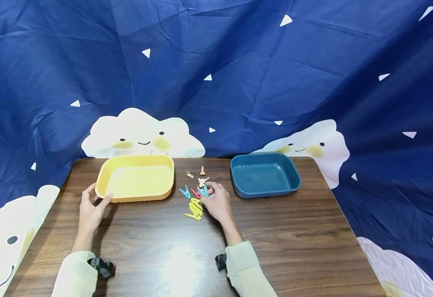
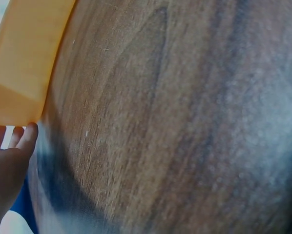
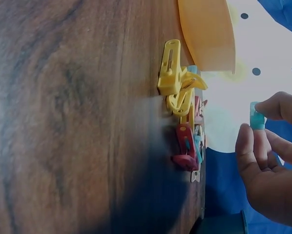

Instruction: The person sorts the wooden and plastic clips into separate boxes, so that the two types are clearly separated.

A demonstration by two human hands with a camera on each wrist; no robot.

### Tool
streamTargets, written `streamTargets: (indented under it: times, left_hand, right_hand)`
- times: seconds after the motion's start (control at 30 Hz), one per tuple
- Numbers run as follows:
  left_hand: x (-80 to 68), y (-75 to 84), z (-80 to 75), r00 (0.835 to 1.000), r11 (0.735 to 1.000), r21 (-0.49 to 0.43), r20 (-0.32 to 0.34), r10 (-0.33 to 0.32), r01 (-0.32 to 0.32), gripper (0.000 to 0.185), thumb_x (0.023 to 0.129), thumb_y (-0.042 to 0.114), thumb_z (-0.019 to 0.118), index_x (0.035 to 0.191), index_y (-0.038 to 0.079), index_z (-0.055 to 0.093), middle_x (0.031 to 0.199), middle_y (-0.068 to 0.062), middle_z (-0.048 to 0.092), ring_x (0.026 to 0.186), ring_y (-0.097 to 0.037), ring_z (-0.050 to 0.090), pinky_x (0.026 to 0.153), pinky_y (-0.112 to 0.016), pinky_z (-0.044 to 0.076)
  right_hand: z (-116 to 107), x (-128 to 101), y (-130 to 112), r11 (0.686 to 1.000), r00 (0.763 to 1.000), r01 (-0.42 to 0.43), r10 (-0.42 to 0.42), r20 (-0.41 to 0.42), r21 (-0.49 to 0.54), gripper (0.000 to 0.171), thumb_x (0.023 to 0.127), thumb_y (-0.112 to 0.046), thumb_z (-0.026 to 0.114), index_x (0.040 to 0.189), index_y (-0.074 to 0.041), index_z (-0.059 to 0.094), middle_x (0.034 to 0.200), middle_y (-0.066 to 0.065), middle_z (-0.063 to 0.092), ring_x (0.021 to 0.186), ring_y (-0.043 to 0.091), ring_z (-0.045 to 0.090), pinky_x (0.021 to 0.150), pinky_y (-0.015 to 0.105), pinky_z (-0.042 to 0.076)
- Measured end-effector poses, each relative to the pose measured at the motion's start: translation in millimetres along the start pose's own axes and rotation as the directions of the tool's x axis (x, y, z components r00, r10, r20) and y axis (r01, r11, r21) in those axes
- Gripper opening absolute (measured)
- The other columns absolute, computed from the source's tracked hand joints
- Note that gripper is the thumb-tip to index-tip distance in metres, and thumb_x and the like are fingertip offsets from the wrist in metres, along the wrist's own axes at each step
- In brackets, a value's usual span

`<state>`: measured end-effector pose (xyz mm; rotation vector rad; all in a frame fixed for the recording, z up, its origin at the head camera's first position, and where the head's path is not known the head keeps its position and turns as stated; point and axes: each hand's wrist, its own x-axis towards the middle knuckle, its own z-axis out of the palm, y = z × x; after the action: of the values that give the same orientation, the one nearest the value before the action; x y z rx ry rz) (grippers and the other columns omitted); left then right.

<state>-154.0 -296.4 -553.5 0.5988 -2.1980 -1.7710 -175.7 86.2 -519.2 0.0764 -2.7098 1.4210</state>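
Note:
My right hand (image 1: 218, 202) is over the pile of small clothespins, pinching a light blue clothespin (image 3: 257, 119) between thumb and fingers. Around it on the table lie several yellow clothespins (image 1: 195, 208), a red clothespin (image 1: 196, 193) and another blue clothespin (image 1: 185, 191). Small wooden clothespins (image 1: 189, 175) are scattered just behind. My left hand (image 1: 90, 212) holds the near left corner of a shallow yellow bin (image 1: 138, 199), thumb at the front rim and fingers along the left side. In the left wrist view its fingertips meet the bin's end.
A dark blue bin (image 1: 264, 193) stands at the back right of the brown wooden table (image 1: 294, 243). Behind the table hangs a blue cloth (image 1: 231, 57) printed with clouds and white triangles. Each wrist wears a black camera strap.

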Motion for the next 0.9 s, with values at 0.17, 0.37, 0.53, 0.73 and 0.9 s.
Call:
streamTargets:
  times: [0.17, 0.37, 0.53, 0.73, 0.9]
  left_hand:
    - [0.2, -0.6, -0.8, 1.0, 1.0, 0.005, 0.008, -0.017, 0.017, 0.076, 0.094, 0.01, 0.072, 0.158, 0.009, 0.03, 0.149, -0.011, 0.041, 0.131, -0.021, 0.046, 0.088, -0.006, 0.043]
    - [-0.3, -1.0, -0.8, 1.0, 1.0, 0.003, 0.004, -0.018, 0.018, 0.075, 0.094, 0.011, 0.072, 0.157, 0.009, 0.031, 0.148, -0.011, 0.041, 0.13, -0.021, 0.045, 0.088, -0.008, 0.042]
    - [0.4, -2.0, 0.2, 1.0, 0.999, -0.028, -0.005, -0.016, 0.015, 0.075, 0.093, 0.008, 0.072, 0.156, 0.008, 0.032, 0.145, -0.008, 0.043, 0.124, -0.016, 0.047, 0.087, -0.008, 0.042]
    - [-0.8, -1.9, -0.9, 1.0, 0.999, -0.036, 0.003, -0.02, 0.02, 0.075, 0.093, 0.008, 0.072, 0.156, 0.007, 0.031, 0.148, -0.012, 0.041, 0.128, -0.02, 0.045, 0.086, -0.007, 0.043]
    - [-0.4, 0.5, 0.7, 1.0, 0.998, -0.055, 0.006, -0.004, 0.005, 0.073, 0.094, 0.007, 0.072, 0.155, 0.005, 0.032, 0.147, -0.012, 0.041, 0.128, -0.02, 0.046, 0.085, -0.006, 0.045]
  right_hand:
    - [4.4, 1.9, -3.5, 1.0, 1.0, 0.007, -0.007, 0.001, 0.005, 0.046, 0.079, -0.006, 0.074, 0.124, -0.001, 0.069, 0.094, 0.011, 0.065, 0.076, 0.014, 0.063, 0.069, 0.032, 0.055]
    - [10.7, 4.5, -10.4, 1.0, 1.0, 0.005, -0.005, -0.007, 0.012, 0.046, 0.078, -0.007, 0.073, 0.124, -0.003, 0.069, 0.091, 0.007, 0.063, 0.076, 0.014, 0.062, 0.069, 0.032, 0.054]
    - [16.9, 8.8, -17.2, 0.999, 1.0, 0.024, -0.023, -0.019, 0.03, 0.045, 0.077, -0.008, 0.074, 0.121, -0.002, 0.069, 0.09, 0.008, 0.065, 0.075, 0.014, 0.062, 0.069, 0.03, 0.054]
    - [22.4, 13.4, -25.2, 1.0, 1.0, -0.001, 0.001, -0.006, 0.029, 0.042, 0.077, -0.01, 0.074, 0.119, -0.005, 0.07, 0.088, 0.004, 0.065, 0.075, 0.013, 0.063, 0.071, 0.032, 0.054]
    - [24.8, 16.9, -30.1, 1.0, 1.0, -0.012, 0.012, 0.016, 0.023, 0.044, 0.077, -0.011, 0.073, 0.121, -0.006, 0.069, 0.087, 0.001, 0.064, 0.074, 0.012, 0.064, 0.078, 0.035, 0.052]
